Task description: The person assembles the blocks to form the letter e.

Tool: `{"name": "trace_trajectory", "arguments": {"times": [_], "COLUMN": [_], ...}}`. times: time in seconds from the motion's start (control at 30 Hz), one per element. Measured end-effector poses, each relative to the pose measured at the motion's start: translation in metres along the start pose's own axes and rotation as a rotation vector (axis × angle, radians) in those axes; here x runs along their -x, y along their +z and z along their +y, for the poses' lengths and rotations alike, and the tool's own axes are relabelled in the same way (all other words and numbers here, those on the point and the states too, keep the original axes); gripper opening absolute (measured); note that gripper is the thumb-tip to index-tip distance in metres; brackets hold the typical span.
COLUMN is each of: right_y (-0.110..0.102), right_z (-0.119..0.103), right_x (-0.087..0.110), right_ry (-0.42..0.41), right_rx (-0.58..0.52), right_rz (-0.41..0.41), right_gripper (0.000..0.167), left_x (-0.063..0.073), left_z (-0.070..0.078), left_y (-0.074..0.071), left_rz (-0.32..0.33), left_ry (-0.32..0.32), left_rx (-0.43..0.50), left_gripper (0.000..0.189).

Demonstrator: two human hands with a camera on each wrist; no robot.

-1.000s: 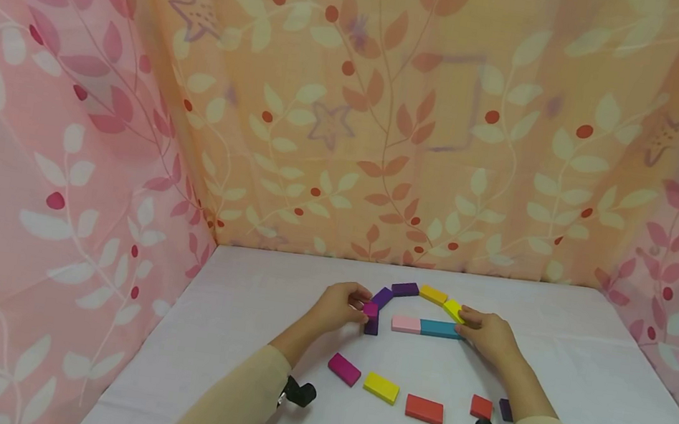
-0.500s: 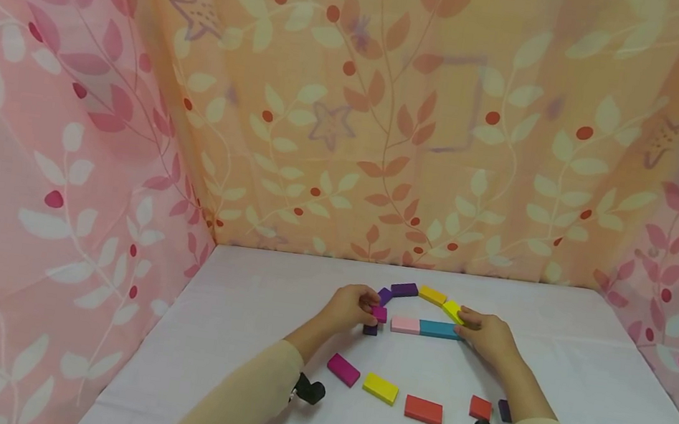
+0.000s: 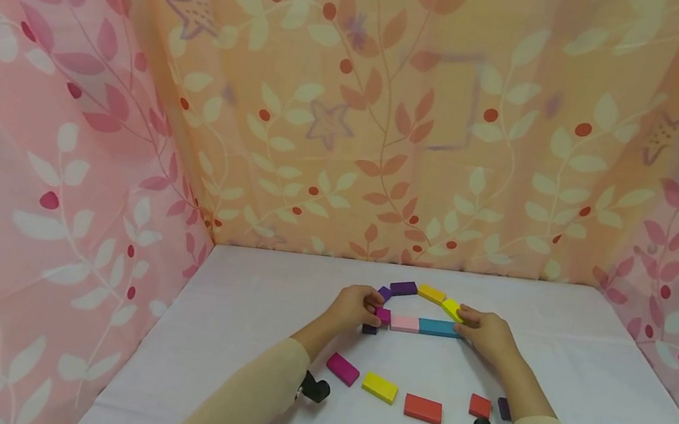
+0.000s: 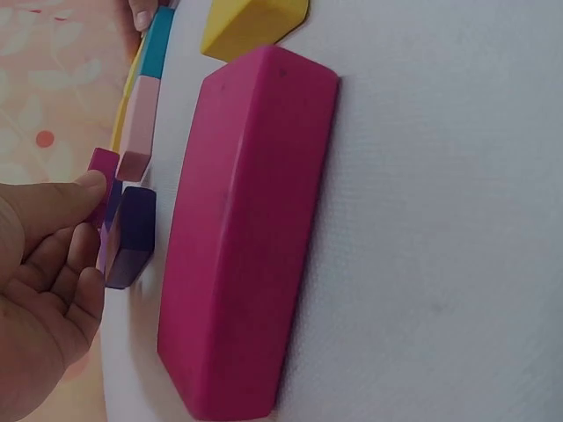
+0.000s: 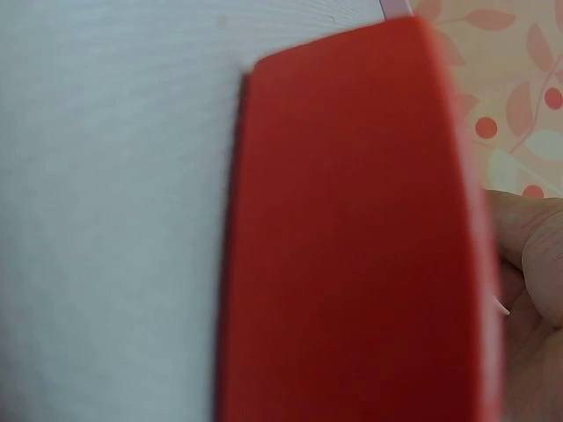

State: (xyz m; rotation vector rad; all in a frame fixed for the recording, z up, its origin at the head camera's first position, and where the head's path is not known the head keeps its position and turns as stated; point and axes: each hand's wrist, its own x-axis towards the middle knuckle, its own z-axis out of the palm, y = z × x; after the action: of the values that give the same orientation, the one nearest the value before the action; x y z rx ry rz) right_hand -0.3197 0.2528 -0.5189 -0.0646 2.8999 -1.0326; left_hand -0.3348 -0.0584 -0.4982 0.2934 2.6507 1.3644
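Note:
In the head view my left hand (image 3: 355, 306) pinches a magenta block (image 3: 383, 317) between thumb and fingers. This block is at the left end of a pink block (image 3: 405, 324), over a dark purple block (image 3: 369, 330). A teal block (image 3: 437, 328) continues the row to the right. Around its right end, my right hand (image 3: 488, 334) has its thumb and fingertips, which hide that end. Its index finger overlaps a bright yellow block (image 3: 452, 309). An arc of purple (image 3: 403, 288) and yellow-orange blocks (image 3: 431, 294) curves behind the row.
Nearer on the white table (image 3: 213, 368) lie a magenta block (image 3: 343, 370), a yellow block (image 3: 380, 387), a red block (image 3: 423, 409) and a smaller-looking red block (image 3: 479, 405). Beside the right forearm, a dark purple block (image 3: 504, 408) is partly hidden. Patterned curtains (image 3: 325, 130) enclose the table.
My left hand has carried the magenta block rightward, from over the upright dark purple block to the left end of the pink block. The right hand has stayed nearly still.

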Motion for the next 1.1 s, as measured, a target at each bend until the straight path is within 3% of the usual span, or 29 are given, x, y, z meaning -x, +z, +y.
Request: {"name": "trace_trajectory", "arguments": {"times": [0.37, 1.1], "right_y": [-0.0006, -0.0016], "right_z": [-0.0013, -0.0012], "right_x": [0.0012, -0.0003], "right_ry": [0.005, 0.029], "right_rx": [-0.009, 0.000], "right_rz": [-0.010, -0.009], "right_gripper": [0.055, 0.056], "left_x": [-0.0034, -0.0047], "left_z": [-0.0087, -0.0066], "left_y": [0.0063, 0.0085], "left_rz": [0.001, -0.022], "left_ry": [0.006, 0.034], "left_rx": [-0.015, -0.049], "left_gripper": [0.034, 0.040]}}
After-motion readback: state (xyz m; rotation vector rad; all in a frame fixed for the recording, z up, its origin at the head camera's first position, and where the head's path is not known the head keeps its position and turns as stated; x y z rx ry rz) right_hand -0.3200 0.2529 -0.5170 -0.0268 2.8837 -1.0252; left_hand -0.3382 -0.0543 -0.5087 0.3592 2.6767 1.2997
